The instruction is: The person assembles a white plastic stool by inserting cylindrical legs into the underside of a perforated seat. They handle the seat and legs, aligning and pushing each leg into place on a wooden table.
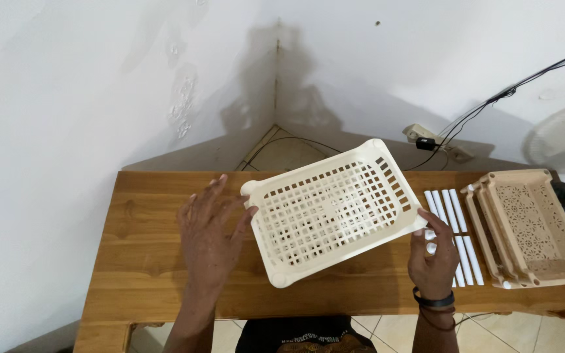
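My right hand pinches the basket corner, my left hand lies released beside it above the desk middle; I should support both ends evenly.

white rods partly behind right hand

The person's left hand lies palm down with its fingers spread and pointing to the far side, thumb stretched out to the right. The right hand is raised on the near right, fingers curled upward, a dark band around its wrist.
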